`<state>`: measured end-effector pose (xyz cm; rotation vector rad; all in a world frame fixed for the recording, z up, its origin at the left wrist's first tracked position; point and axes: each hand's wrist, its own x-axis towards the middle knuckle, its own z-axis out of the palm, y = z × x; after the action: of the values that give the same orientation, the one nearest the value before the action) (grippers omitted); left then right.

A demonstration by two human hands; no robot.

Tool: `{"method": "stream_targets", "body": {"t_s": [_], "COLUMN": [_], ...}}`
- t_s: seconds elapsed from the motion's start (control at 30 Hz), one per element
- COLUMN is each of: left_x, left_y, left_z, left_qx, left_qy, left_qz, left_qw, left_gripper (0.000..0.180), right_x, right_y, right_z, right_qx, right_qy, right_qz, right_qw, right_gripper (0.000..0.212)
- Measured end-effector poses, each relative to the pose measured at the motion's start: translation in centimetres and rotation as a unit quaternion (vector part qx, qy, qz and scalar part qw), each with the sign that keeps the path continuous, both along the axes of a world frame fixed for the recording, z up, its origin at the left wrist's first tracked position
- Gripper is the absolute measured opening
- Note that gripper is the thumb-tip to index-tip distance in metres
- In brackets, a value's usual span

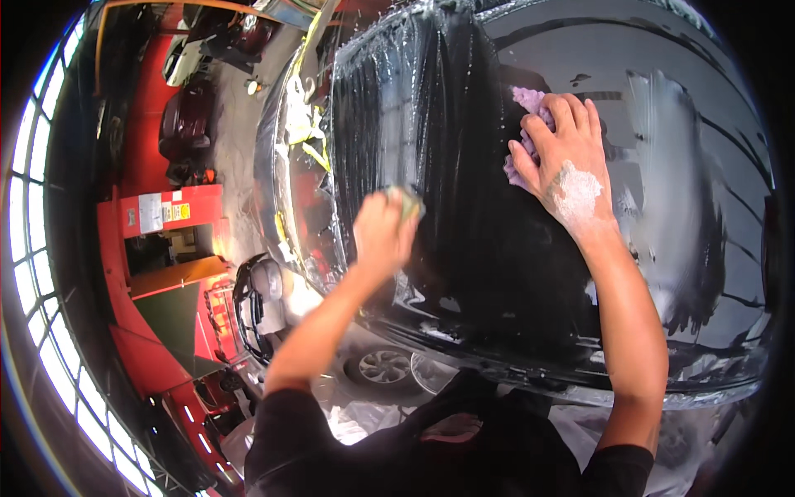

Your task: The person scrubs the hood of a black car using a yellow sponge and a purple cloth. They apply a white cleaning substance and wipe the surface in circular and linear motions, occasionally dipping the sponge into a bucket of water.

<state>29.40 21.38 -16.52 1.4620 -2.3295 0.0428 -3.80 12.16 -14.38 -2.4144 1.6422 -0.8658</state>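
Observation:
A wide, glossy black car panel lies under both hands, wet and streaked with milky liquid. My left hand is closed around a small greenish-yellow pad and presses it to the wet part of the panel; motion blurs both a little. Farther to the right, my right hand has its fingers curled over a crumpled purple cloth resting on the surface. White residue coats the back of this hand near the wrist. A duller grey patch with a whitish smear shows right of it.
Yellow-green masking tape and plastic film run along the panel's left edge. Beyond stand a red frame with papers on it, a loose car bumper and a dark red car part. A wheel shows below the panel.

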Motion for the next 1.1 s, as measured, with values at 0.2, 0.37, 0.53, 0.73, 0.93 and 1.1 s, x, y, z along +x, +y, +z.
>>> {"method": "stream_targets", "body": {"t_s": [0.2, 0.37, 0.53, 0.73, 0.93, 1.1], "left_x": [0.8, -0.9, 3.3, 4.9, 3.7, 6.5], "left_y": [-27.4, -12.9, 3.3, -27.3, -21.2, 0.6], "left_z": [1.9, 0.0, -0.4, 0.4, -0.7, -0.7], "left_qx": [-0.054, -0.011, 0.019, -0.035, -0.048, 0.043], "left_qy": [-0.038, 0.000, 0.009, -0.028, 0.021, -0.009], "left_qz": [0.186, 0.120, 0.040, 0.154, 0.116, 0.060], "left_qw": [0.980, 0.993, 0.999, 0.987, 0.992, 0.997], "left_gripper": [0.033, 0.032, 0.045, 0.028, 0.026, 0.045], "right_x": [1.1, -0.3, 0.2, 1.1, 0.3, 0.1], "right_y": [-0.5, -0.8, -0.4, -0.5, -0.9, -0.4], "right_z": [0.7, -0.1, 0.2, 1.2, 0.8, 1.2], "right_qx": [-0.014, -0.016, -0.007, -0.014, -0.003, 0.007], "right_qy": [-0.020, -0.001, 0.009, -0.012, -0.016, 0.001], "right_qz": [0.030, 0.011, 0.003, 0.021, 0.020, 0.000], "right_qw": [0.999, 1.000, 1.000, 1.000, 1.000, 1.000], "right_gripper": [0.032, 0.032, 0.032, 0.030, 0.034, 0.034]}}
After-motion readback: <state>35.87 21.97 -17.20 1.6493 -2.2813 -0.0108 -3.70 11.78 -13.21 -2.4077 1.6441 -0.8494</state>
